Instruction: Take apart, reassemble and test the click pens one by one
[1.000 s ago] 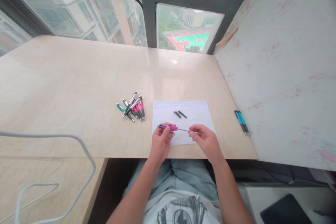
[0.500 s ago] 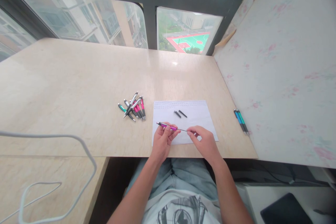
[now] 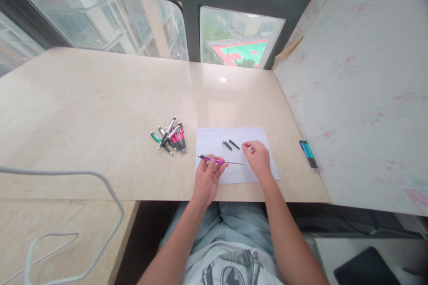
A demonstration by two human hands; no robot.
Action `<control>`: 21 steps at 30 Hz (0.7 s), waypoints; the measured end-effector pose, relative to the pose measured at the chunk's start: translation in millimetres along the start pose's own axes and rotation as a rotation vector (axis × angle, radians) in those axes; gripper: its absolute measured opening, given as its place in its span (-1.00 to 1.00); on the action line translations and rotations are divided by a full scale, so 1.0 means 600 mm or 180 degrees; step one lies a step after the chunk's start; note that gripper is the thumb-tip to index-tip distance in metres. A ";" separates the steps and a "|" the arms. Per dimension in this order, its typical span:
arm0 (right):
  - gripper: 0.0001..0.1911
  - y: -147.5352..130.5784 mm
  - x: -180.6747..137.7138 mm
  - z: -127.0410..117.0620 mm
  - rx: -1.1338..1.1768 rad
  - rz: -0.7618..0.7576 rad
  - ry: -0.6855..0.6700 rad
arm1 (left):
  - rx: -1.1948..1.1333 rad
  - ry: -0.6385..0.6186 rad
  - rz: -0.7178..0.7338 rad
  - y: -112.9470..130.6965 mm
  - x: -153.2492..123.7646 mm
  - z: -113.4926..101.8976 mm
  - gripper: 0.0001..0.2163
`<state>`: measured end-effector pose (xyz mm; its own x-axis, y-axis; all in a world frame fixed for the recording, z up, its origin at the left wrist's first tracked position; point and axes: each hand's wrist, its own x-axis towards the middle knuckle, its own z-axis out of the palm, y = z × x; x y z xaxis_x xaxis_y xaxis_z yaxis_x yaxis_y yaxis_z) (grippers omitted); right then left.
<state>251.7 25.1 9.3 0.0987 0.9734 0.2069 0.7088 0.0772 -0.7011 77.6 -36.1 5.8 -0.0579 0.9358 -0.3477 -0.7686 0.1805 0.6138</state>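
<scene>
My left hand (image 3: 207, 174) pinches a purple pen barrel (image 3: 211, 159) with a thin refill sticking out to the right, held just above a white sheet of paper (image 3: 238, 156). My right hand (image 3: 257, 159) hovers over the sheet with loosely curled fingers that hold nothing I can see, its fingertips close to two small black pen parts (image 3: 230, 144) lying on the paper.
A pile of several pens (image 3: 170, 136), pink, grey and green, lies left of the sheet. Two blue-green pens (image 3: 308, 155) lie near the table's right edge by a wall panel. A white cable (image 3: 67, 213) loops at the lower left. Windows run behind the table.
My right hand has let go of the refill tip and moved up toward the black parts. The left hand still holds the purple barrel, shifted slightly.
</scene>
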 end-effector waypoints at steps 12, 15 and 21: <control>-0.71 -0.016 -0.004 0.003 -0.0137 0.0073 -0.0267 | 0.0043 -0.0103 -0.0039 -0.004 0.004 -0.005 -0.80; -0.68 -0.019 -0.018 -0.014 0.0227 0.0320 -0.0241 | 0.0058 -0.0088 -0.0034 -0.004 0.003 -0.005 -0.80; -0.64 -0.045 -0.057 -0.051 0.1329 0.0320 -0.0962 | 0.0126 -0.0088 -0.0004 -0.002 0.001 -0.001 -0.78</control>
<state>250.6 -17.1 41.7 -0.0976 0.9945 -0.0382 0.3613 -0.0004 -0.9325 78.2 -36.0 4.2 -0.0389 0.9435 -0.3290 -0.7429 0.1929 0.6411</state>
